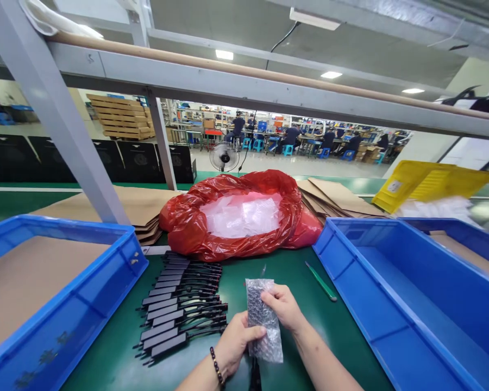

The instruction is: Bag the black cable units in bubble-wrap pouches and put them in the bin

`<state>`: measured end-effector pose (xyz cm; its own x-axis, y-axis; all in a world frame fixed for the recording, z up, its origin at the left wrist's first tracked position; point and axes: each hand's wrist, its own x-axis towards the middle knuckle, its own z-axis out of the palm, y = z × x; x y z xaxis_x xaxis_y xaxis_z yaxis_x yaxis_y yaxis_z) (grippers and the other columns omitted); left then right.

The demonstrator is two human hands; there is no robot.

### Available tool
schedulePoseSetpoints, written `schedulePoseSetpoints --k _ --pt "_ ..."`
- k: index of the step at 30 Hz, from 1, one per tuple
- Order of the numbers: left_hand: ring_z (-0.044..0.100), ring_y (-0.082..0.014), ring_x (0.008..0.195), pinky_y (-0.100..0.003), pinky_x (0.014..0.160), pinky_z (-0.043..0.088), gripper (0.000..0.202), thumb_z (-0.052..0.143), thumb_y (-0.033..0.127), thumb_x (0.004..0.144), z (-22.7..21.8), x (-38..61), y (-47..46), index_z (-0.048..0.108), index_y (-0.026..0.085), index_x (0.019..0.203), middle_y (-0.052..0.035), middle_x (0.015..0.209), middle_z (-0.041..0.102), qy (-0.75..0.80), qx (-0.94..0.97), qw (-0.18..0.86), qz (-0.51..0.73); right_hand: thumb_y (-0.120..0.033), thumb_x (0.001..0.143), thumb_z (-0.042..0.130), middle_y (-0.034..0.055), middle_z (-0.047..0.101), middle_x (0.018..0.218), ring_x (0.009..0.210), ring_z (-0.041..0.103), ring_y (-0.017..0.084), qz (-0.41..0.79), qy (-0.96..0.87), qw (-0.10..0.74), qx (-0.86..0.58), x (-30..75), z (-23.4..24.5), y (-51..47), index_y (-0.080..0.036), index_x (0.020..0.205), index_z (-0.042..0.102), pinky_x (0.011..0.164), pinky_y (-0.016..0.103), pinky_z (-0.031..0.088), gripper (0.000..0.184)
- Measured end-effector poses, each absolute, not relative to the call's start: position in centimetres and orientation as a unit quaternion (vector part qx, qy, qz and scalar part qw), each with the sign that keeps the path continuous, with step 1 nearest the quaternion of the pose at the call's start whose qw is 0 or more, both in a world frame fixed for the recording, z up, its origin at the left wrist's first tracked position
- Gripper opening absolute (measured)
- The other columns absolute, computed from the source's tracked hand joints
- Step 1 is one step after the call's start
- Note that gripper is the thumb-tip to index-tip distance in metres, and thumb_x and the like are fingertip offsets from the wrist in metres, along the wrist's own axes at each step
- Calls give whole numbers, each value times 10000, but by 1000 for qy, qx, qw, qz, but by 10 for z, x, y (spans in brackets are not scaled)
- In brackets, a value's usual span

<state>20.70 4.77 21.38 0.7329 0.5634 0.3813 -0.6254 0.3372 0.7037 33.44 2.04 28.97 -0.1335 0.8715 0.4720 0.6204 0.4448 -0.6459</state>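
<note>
Between my two hands is a clear bubble wrap pouch (268, 336), held over the green bench. My left hand (240, 336) grips its lower left side, thumb across the front. My right hand (284, 305) pinches its upper right edge. A black cable end (255, 374) hangs out below the pouch; what lies inside is hard to make out. To the left, several dark grey rectangular modules with black cables (167, 328) lie in an overlapping row. Behind my hands sits a red plastic bag (232, 250), open at the top, full of clear bubble wrap pouches (244, 214).
Blue bins stand at the left (106, 282) and right (350, 282). A green utility knife (321, 281) lies beside the right bin. Flat cardboard sheets (338, 198) flank the red bag. A yellow bin (427, 184) is tilted at far right. A grey frame post (73, 125) rises at left.
</note>
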Motion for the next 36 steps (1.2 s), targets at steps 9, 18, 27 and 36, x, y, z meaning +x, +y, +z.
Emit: schedulePoseSetpoints --k 9,18,27,36 --pt "463 -103 555 -237 541 350 497 783 283 445 211 210 51 531 46 803 -55 667 522 -17 430 832 351 -139 798 433 186 480 1087 1018 475 271 -258 -410 133 -865 422 361 -9 -17 1144 475 867 367 353 368" --pt "487 -114 589 -237 574 368 473 777 286 465 210 212 54 563 57 820 -70 716 553 -2 433 833 344 -217 837 414 113 489 1070 1038 444 197 -295 -495 182 -797 384 351 13 -79 1066 531 907 284 320 292" --pt "534 -148 721 -258 690 407 469 775 254 483 212 214 49 552 69 852 -77 808 581 -20 402 850 340 -346 685 520 14 438 619 558 370 63 132 -631 431 -632 317 272 -24 -82 667 459 524 178 297 272" --pt "555 -132 705 -213 602 393 680 707 524 476 209 216 46 394 93 900 -60 817 534 49 587 762 268 -255 820 385 68 584 869 821 542 187 -302 -446 71 -840 356 344 -72 -134 862 570 681 269 350 226"
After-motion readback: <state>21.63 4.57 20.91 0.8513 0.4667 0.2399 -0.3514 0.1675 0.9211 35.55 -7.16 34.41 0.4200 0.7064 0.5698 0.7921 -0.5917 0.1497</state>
